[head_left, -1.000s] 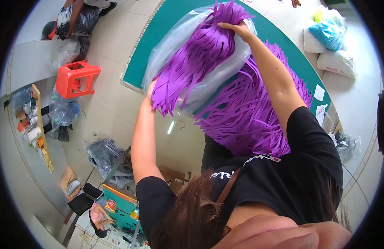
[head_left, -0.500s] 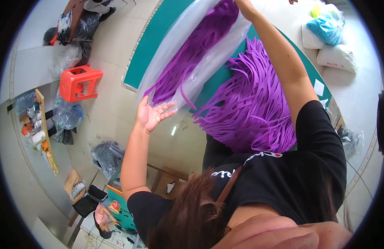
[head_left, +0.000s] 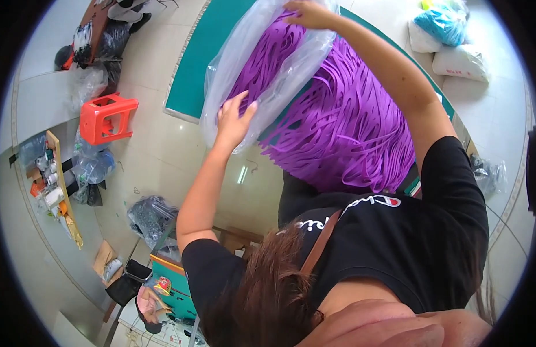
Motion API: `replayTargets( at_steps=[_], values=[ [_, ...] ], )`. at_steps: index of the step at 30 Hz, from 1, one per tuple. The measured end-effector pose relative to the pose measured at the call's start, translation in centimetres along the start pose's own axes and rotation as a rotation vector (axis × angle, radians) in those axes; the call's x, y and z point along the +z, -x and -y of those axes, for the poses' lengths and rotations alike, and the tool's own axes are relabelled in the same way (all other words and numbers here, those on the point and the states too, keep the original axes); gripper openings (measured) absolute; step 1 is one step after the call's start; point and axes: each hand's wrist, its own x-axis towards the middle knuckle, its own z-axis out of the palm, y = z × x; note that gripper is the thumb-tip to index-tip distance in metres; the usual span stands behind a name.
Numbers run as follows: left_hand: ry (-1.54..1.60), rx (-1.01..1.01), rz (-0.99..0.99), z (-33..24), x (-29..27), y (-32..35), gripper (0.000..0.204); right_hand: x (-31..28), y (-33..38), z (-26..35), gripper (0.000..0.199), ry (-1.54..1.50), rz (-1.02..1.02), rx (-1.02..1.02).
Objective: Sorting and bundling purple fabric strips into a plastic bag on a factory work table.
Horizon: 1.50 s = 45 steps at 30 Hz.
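Note:
A clear plastic bag (head_left: 221, 55) lies open on the green table, with purple rubbery strips (head_left: 268, 61) inside it. My left hand (head_left: 234, 118) is at the bag's near end, fingers apart, over the edge of the strips. At the bag's far end my right hand (head_left: 309, 14) reaches over the strips with fingers stretched out; its fingertips touch or hover just above them. Beside the bag, to the right, a large heap of loose purple strips (head_left: 352, 127) spreads to the table's near edge, against my body.
The green table (head_left: 190, 87) has a pale edge on its left. A red plastic stool (head_left: 109, 118) stands on the floor at left, near a wooden shelf (head_left: 62, 185) of small goods. Stuffed bags (head_left: 461, 62) sit at far right. Another person (head_left: 149, 303) is at lower left.
The bag of strips has come down and flattened onto the table. My left hand has moved up and right onto the bag; my right hand has shifted left over the strips.

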Motion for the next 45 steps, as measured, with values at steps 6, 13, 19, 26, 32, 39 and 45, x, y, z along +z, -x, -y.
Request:
replayTargets(
  at_steps=[6,13,19,26,32,39,45],
  values=[
    [-1.328,0.061,-0.358,5.8,-0.9,-1.1,0.062,-3.8,13.6,11.0,0.040,-0.237,-0.172,0.054],
    [-0.659,0.795,-0.166,1.5,6.2,1.4,0.031,-4.4,36.8,21.0,0.014,-0.674,0.170,0.332],
    [-0.505,1.017,0.089,-1.6,21.2,5.5,0.026,-0.5,48.3,22.1,0.017,-0.844,-0.019,0.767],
    [-0.848,1.277,0.167,0.1,27.9,7.3,0.029,-0.3,51.4,16.8,0.026,-0.471,-0.476,1.061],
    [-0.869,1.332,0.033,0.9,28.6,9.8,0.009,1.3,49.8,17.1,0.037,-0.064,-0.271,0.851],
    [-1.046,0.813,-0.051,4.2,30.5,15.2,0.023,-1.1,50.2,17.2,0.026,-0.834,-0.027,0.750],
    [-1.248,0.885,-0.099,6.5,31.4,16.1,0.039,0.2,51.6,20.0,0.014,-0.738,0.313,0.337]
  ],
)
